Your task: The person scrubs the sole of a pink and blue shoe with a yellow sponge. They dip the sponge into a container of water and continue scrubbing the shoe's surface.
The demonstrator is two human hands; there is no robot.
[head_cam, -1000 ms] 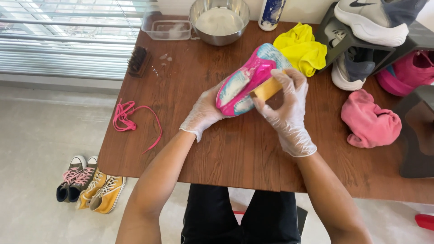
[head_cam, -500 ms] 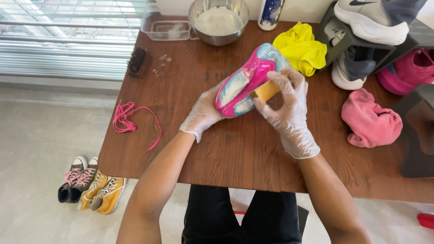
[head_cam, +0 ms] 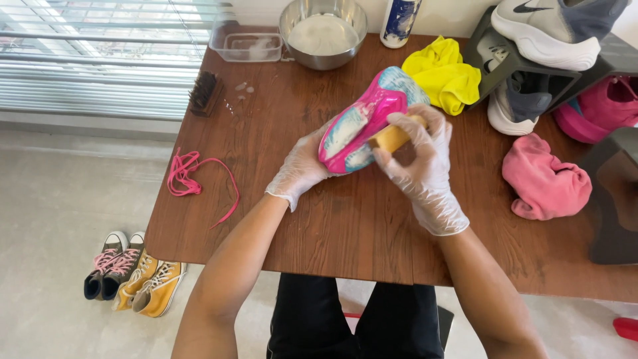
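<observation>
A: Largest first. What is logged?

B: A brown wood-grain worktop (head_cam: 319, 226) is seen from above. At its far right corner a dark angled rack (head_cam: 601, 63) is noted, with a grey sneaker (head_cam: 558, 26) carried on top and a second grey sneaker (head_cam: 515, 100) tucked below; a magenta shoe (head_cam: 601, 106) is seen beside them at the right edge.

A: And the piece in work?

B: A pink shoe (head_cam: 362, 123) with pale blue, foam-smeared patches is held up above the middle of the worktop, toe pointed toward the far edge. It is gripped from the near-left side by the gloved left hand (head_cam: 302, 166), the grip closed on the shoe. The gloved right hand (head_cam: 422, 163) is closed around a tan wooden brush (head_cam: 393, 136), which is pressed against the shoe's right side.

A: Mid-sized items?

B: A steel bowl (head_cam: 323, 33) of white foam is recorded at the far edge, a clear plastic tub (head_cam: 247, 45) at the far left corner, and a blue-and-white bottle (head_cam: 399, 20) right of the bowl. A yellow cloth (head_cam: 446, 76) lies just beyond the shoe. A pink cloth (head_cam: 545, 179) is bunched near the right edge.

A: Smallest?

B: A dark bristle brush (head_cam: 205, 93) at the left edge, and a pink lace (head_cam: 196, 176) looped nearer the near left corner. On the floor, left of the worktop, small black and yellow sneakers (head_cam: 129, 272) are noted.
</observation>
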